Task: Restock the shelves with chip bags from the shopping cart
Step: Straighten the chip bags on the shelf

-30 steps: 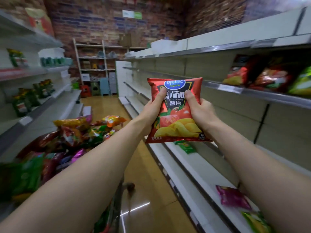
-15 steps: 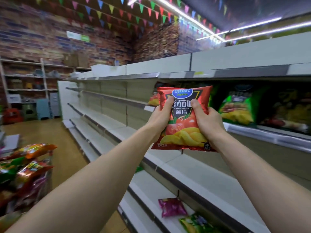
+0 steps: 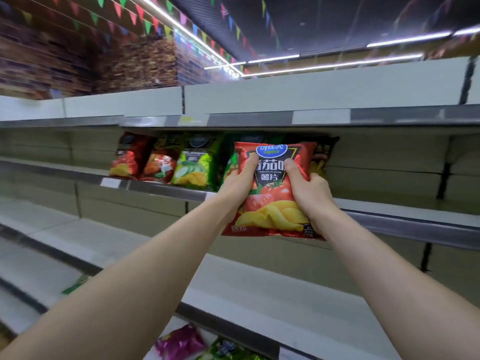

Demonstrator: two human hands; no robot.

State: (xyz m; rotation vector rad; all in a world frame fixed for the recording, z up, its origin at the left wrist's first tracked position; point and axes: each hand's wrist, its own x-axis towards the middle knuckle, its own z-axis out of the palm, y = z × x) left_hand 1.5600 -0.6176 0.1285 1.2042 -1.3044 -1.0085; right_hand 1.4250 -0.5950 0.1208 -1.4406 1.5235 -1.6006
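Observation:
I hold a red tomato-flavour chip bag (image 3: 270, 201) upright in both hands, in front of the second shelf (image 3: 166, 189) from the top. My left hand (image 3: 237, 184) grips its left edge with the thumb across the front. My right hand (image 3: 309, 188) grips its right edge the same way. Behind it a row of chip bags stands on that shelf: a red one (image 3: 124, 158), another red one (image 3: 158, 165), a green one (image 3: 193, 167), and a dark one (image 3: 323, 158) at the right end. The cart is out of view.
To the right of the row the same shelf (image 3: 405, 213) runs on bare. A top shelf edge (image 3: 249, 119) hangs just above the bags. Lower shelves (image 3: 259, 297) lie below my arms, with a purple bag (image 3: 179, 342) and a green bag (image 3: 228, 349) on the lowest.
My view has turned right and up, away from the cart. Both hands carried the red bag up to the shelf with the row of bags, near its right end.

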